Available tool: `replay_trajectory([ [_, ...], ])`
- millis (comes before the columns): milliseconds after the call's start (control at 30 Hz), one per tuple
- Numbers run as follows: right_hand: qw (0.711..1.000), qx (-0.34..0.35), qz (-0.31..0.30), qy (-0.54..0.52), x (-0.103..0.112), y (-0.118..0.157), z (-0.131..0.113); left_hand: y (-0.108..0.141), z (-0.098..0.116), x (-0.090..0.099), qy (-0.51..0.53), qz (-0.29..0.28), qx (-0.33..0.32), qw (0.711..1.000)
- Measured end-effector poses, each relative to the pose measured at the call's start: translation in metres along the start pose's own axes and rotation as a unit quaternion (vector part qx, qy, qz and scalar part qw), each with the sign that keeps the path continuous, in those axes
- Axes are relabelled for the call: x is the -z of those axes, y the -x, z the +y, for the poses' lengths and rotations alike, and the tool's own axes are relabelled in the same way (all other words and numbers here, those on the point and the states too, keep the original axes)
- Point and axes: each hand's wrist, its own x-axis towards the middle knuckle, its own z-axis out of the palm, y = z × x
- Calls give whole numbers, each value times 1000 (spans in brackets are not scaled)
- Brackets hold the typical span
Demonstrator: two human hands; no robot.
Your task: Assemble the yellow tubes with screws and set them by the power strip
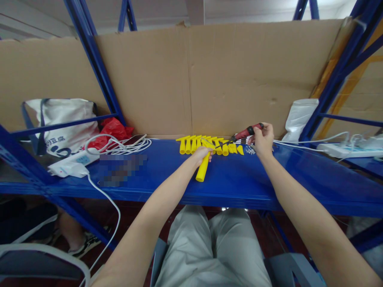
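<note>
My left hand (205, 154) is closed around a yellow plastic tube-like part (202, 170), whose wide round end points toward me. In my right hand (263, 139) is a screwdriver (243, 132) with a red and black handle, gripped near its back end. Its dark shaft slants down to the left and its tip reaches the part by my left fingers; the exact contact is too small to make out. Behind my left hand stands a row of similar yellow parts (188, 146). Several smaller yellow pieces (232, 148) and a small pile of silvery bits, perhaps screws (250, 150), lie right of them.
The blue shelf top (167, 167) is backed by a cardboard sheet (233, 75). At left are a power strip (74, 162), coiled white cable (134, 144), red plastic bag (115, 129) and white cloth bag (66, 123). Another power strip (350, 150) lies right, near a white pouch (301, 117).
</note>
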Motion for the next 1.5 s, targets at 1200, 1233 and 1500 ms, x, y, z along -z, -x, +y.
replay_trajectory([
  [1200, 979, -166, -104, -49, 11, -6, -29, -4, 0, 4, -7, 35, -12, 999],
  [1233, 977, -169, -115, -55, 11, -7, -30, -4, 0, 4, -7, 34, -15, 999],
  [1500, 985, -137, -78, -63, 13, -9, -22, -6, -1, 5, -3, 30, -12, 999],
])
